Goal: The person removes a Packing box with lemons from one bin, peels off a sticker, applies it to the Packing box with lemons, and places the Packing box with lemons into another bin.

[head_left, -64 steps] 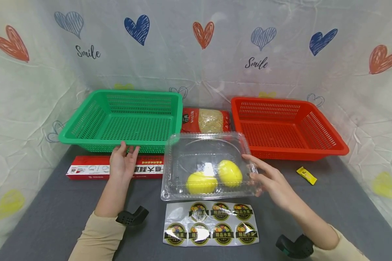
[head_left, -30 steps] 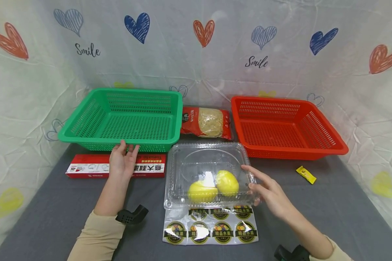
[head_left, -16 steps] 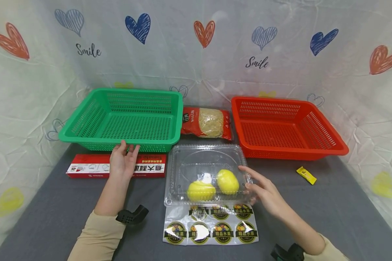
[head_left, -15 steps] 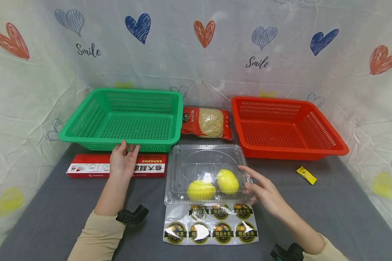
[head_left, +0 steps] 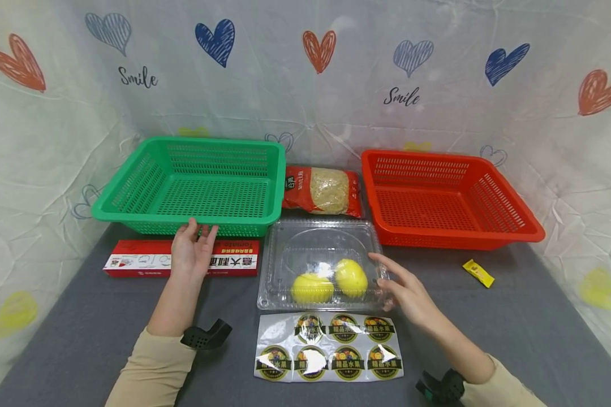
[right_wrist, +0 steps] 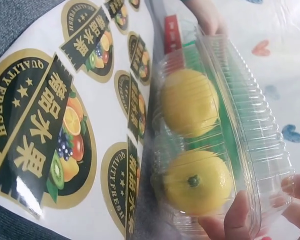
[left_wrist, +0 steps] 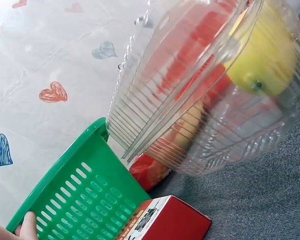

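In the middle of the table sits a clear plastic clamshell box (head_left: 326, 237), its lid down over two yellow lemon-like fruits (head_left: 312, 288). My right hand (head_left: 407, 291) holds the box by its right side, with the thumb and fingers on either side of the rim in the right wrist view. A sheet of round fruit stickers (head_left: 328, 347) lies just in front of the box. My left hand (head_left: 192, 254) is palm up, its loosely bent fingertips at the front wall of the green basket (head_left: 280, 186), above a red and white pasta box (head_left: 137, 258).
A red basket (head_left: 458, 240) stands at the back right. Between the baskets lies a red bag of noodles (head_left: 331, 191). A small yellow packet (head_left: 478, 273) is on the grey cloth at the right. A heart-printed curtain (head_left: 356, 85) closes off the back.
The clear box came down toward the sticker sheet, partly covering it from above, then shifted back off it. My right hand moved along with it. The left hand stayed at the green basket.
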The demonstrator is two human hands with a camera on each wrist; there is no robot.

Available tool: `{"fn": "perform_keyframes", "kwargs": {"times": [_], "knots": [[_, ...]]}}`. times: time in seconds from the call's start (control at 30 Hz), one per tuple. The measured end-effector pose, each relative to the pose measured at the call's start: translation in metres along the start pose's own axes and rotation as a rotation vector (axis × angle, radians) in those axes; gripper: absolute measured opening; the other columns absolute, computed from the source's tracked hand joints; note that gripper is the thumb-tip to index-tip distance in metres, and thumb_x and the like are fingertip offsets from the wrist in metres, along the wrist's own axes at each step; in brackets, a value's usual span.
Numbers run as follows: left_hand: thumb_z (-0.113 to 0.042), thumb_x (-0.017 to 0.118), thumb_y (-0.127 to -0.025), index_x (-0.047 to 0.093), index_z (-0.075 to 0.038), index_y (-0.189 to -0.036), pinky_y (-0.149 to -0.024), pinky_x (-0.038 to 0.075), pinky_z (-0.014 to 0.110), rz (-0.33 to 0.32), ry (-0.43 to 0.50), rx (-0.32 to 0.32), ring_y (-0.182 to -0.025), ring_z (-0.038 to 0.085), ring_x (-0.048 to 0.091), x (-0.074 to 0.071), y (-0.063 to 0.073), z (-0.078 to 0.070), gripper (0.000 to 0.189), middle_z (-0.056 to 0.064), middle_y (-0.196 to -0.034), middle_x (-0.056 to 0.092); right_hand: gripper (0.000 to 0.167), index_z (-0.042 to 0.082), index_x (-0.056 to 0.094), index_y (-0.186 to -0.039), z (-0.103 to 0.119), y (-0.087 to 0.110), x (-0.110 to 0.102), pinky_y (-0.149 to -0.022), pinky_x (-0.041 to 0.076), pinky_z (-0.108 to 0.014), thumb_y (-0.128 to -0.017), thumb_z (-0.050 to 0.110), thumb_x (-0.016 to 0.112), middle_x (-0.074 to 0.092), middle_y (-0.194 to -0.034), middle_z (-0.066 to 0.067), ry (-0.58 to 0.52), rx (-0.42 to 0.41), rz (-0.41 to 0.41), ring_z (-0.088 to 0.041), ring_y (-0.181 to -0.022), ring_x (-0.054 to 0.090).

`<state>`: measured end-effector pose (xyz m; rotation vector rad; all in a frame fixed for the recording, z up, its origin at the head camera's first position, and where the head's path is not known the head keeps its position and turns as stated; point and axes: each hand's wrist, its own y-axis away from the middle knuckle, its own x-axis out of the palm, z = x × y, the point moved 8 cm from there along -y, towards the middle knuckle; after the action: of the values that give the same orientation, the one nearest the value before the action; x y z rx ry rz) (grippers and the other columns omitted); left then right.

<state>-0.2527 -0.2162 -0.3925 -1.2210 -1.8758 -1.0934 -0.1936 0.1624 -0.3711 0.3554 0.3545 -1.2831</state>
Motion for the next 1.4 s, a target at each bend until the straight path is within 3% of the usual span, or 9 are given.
{"fn": "perform_keyframes", "kwargs": {"times": [0.23,0.73,1.4], "knots": [[-0.016,0.045,-0.093,0.031,-0.013,-0.101,-0.103,0.031,0.029,0.009,0.007,0.0,-0.09,0.013,0.041,0.001,0.001,0.001,0.016,0.0,-0.103,0.031,0.047,0.012,0.04,-0.138,0.001,-0.005,-0.001,-0.054,0.052,-0.034,-0.092,0.005,0.046,0.029,-0.144,-0.016,-0.025,0.006,0.005,-0.028,-0.076,0.053],[-0.015,0.044,-0.094,0.032,-0.013,-0.1,-0.102,0.032,0.03,-0.011,0.015,0.007,-0.091,0.013,0.041,0.0,0.002,-0.002,0.014,0.0,-0.103,0.032,0.047,0.012,0.038,-0.139,-0.004,-0.018,-0.001,-0.055,0.053,-0.038,-0.093,0.005,0.045,0.035,-0.126,-0.022,-0.038,0.028,0.03,-0.036,-0.082,0.055],[-0.014,0.045,-0.094,0.031,-0.012,-0.099,-0.102,0.033,0.031,-0.022,-0.007,0.019,-0.089,0.013,0.042,0.0,0.0,-0.001,0.015,0.001,-0.102,0.033,0.05,0.013,0.029,-0.142,-0.009,-0.02,0.001,-0.059,0.053,-0.039,-0.095,0.01,0.044,0.031,-0.131,-0.025,0.021,0.018,0.118,-0.037,-0.088,0.055]]}}
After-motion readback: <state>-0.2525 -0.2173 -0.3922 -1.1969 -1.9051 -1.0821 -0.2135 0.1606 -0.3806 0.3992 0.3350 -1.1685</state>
